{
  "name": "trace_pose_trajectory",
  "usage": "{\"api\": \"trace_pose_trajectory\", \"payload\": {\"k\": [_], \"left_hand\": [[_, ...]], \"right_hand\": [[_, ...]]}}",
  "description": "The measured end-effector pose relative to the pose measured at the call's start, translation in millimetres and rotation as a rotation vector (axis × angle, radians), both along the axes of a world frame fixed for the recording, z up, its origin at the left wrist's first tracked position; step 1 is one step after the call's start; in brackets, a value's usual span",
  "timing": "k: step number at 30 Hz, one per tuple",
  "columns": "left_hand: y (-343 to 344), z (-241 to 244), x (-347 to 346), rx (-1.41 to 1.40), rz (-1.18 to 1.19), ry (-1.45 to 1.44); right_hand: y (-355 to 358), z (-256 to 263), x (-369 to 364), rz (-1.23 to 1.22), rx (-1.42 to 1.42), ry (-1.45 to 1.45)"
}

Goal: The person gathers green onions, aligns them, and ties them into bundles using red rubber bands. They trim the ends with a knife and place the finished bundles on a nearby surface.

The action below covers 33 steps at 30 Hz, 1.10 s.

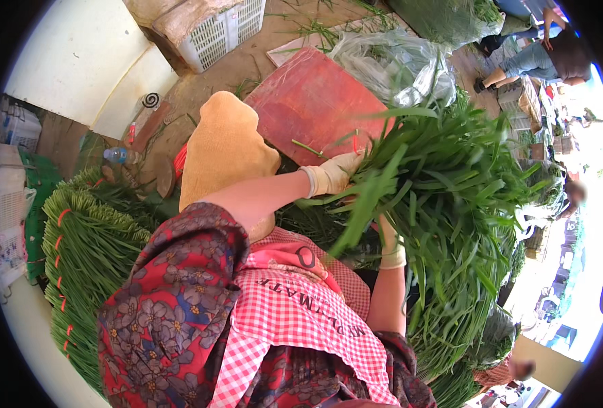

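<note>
My left hand [337, 173], in a pale glove, grips the near edge of a loose bunch of long, flat green leaves, like garlic chives [449, 168]; its fingertips are partly hidden. A thin red tie [356, 138] shows by its fingers. My right hand [389, 239], also gloved, is under the leaves at the same bunch, its fingers mostly covered. Beyond my left hand lies a worn red board [317, 102], with a short green stalk [306, 148] at its near edge. An orange cloth [225, 148] covers my knee.
Bundled green stalks with red ties [87, 245] are stacked at left. A plastic bottle [120, 155] lies near them. White plastic crates [220, 35] stand at the top. Clear plastic wrap [398, 66] lies beyond the board. Another person [541, 61] stands at upper right; more people are at the right.
</note>
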State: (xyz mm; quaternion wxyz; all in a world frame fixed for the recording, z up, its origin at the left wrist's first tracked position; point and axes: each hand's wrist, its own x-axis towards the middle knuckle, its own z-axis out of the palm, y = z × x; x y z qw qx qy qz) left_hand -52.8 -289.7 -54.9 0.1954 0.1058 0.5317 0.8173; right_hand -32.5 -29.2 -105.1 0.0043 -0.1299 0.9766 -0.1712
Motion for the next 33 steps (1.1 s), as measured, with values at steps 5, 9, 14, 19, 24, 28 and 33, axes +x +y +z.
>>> {"api": "trace_pose_trajectory", "payload": {"k": [5,9,14,19,24,28,33], "left_hand": [[6,-37,1,-0.377,0.09,0.492],[-13,2,-17,-0.614,0.048,0.622],[-32,70,-56,-0.787,0.006,0.556],[-34,1,-72,-1.495,-0.252,0.381],[-44,-34,-73,-1.372,-0.219,0.334],[-43,-43,-76,-1.385,-0.286,0.299],[-50,-53,-81,-1.35,-0.262,0.341]], "right_hand": [[2,-58,8,-0.148,-0.031,0.028],[-16,-27,-21,-0.063,-0.383,0.028],[-93,71,-23,-0.209,-1.651,-0.439],[-124,21,-1,-0.473,-1.037,-1.068],[-110,34,10,-0.301,-1.146,-0.475],[-126,19,-7,-0.365,-0.89,-0.486],[-149,-9,-21,-0.35,-0.447,-0.199]]}}
